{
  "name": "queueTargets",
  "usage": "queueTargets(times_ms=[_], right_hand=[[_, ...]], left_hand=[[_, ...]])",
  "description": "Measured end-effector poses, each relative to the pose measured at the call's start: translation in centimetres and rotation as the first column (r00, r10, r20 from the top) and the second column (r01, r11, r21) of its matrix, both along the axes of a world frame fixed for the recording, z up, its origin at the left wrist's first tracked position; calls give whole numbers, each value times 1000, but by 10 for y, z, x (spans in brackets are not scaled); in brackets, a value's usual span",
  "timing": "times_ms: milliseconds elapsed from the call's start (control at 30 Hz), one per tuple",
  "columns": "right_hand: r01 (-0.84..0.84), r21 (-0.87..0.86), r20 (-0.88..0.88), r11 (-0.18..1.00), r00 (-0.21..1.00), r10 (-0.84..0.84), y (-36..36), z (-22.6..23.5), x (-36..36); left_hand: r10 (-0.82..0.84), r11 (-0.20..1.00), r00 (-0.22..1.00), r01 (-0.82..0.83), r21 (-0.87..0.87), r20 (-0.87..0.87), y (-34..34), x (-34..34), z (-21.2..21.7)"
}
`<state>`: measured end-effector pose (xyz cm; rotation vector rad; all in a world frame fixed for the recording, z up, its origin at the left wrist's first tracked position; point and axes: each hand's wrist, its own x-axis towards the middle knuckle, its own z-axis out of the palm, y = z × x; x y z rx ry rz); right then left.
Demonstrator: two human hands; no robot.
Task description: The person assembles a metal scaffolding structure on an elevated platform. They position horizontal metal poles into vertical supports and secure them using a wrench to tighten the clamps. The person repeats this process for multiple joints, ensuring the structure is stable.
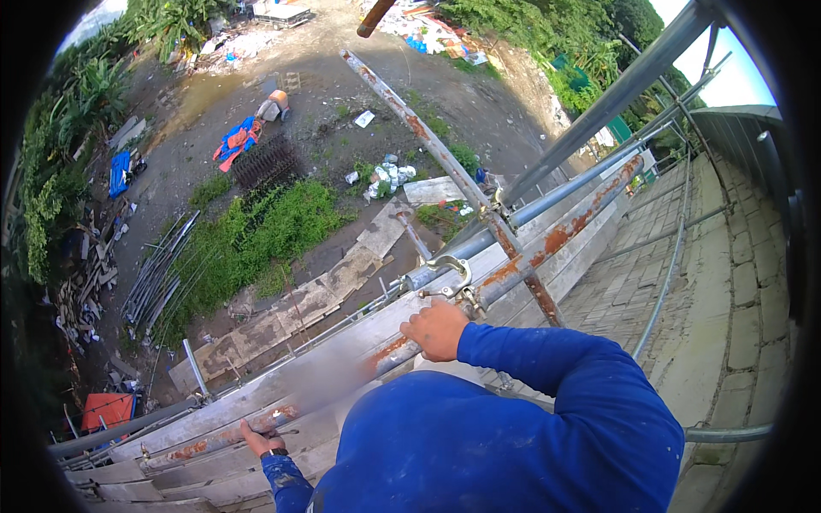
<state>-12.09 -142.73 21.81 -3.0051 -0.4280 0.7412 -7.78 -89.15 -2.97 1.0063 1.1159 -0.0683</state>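
Looking down from the head view, the person stands high on a scaffold, and the ground with rubble and green plants is far below in the upper left of the frame. The right hand point(436, 329), in the middle of the frame, is closed around a rusty tube point(547, 244) just beside a metal coupler point(449, 275). The fingers wrap the tube fully, so this grip is tight and not open. The left hand point(261, 438), at the lower left, rests on the same rusty tube lower down; its fingers look curled on it, but I cannot tell how firmly.

The tube lies along the planks point(256, 398) and crosses a grey tube point(547, 201) and a diagonal rusty brace point(428, 141). In my judgement the tube is already in its place against the frame, and the coupler sits at the crossing. Whether the coupler is tightened is not visible.
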Motion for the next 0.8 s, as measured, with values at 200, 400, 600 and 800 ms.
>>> queueTargets(times_ms=[200,400,600,800], right_hand=[[105,-3,266,994,959,-101,10,23,-9],[102,100,677,990,722,-143,-1,37,-32],[-102,834,396,543,795,-460,19,33,-75],[486,873,-371,32,707,-602,14,-42,-104]], left_hand=[[34,996,999,-34,-85,-5,-15,22,1],[-76,997,995,74,-30,-71,-36,43,-17],[-160,986,974,150,-75,-163,-9,69,-26],[-310,936,940,275,-221,-143,19,80,-34]])
